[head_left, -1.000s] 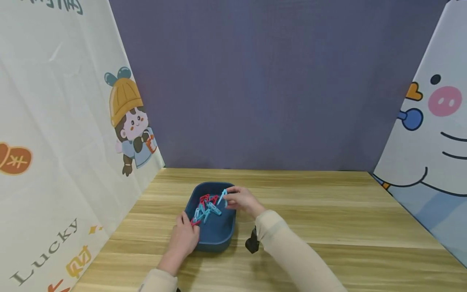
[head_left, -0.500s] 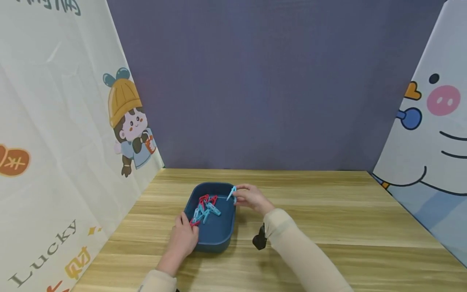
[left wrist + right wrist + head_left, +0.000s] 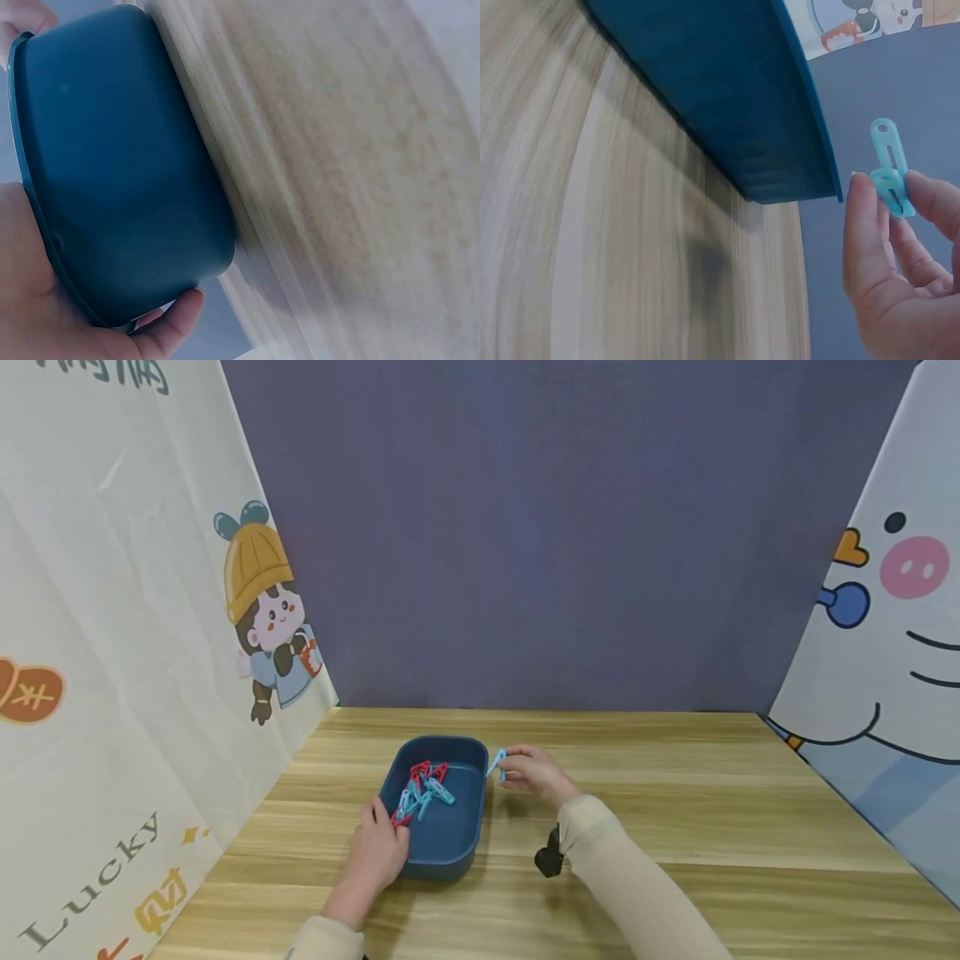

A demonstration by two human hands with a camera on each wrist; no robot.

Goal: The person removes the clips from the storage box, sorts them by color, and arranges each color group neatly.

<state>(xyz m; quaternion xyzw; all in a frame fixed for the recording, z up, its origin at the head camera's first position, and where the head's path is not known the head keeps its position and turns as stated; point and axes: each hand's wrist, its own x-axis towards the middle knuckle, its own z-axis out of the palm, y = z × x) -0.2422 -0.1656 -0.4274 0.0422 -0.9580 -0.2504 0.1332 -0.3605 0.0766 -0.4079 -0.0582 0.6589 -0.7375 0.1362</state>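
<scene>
A dark blue plastic bin (image 3: pixel 442 870) stands on the table, with several light blue and red clothespins (image 3: pixel 437 790) piled toward its left side. My left hand (image 3: pixel 380 843) grips the bin's near left rim; in the left wrist view the thumb and fingers hold the rim (image 3: pixel 37 202) against the wall. Just outside the bin's right rim, my right hand (image 3: pixel 536 772) pinches one light blue clothespin (image 3: pixel 889 161) between thumb and fingertips, above the table.
The wood-grain table (image 3: pixel 675 810) extends to the right of the bin. A dark blue-grey backdrop (image 3: pixel 555 535) rises at the far edge. Printed white cloths stand at the left (image 3: pixel 135 610) and right.
My right hand has moved right, carrying the light blue clothespin from over the bin to beyond its right rim. My left hand stays on the bin's rim.
</scene>
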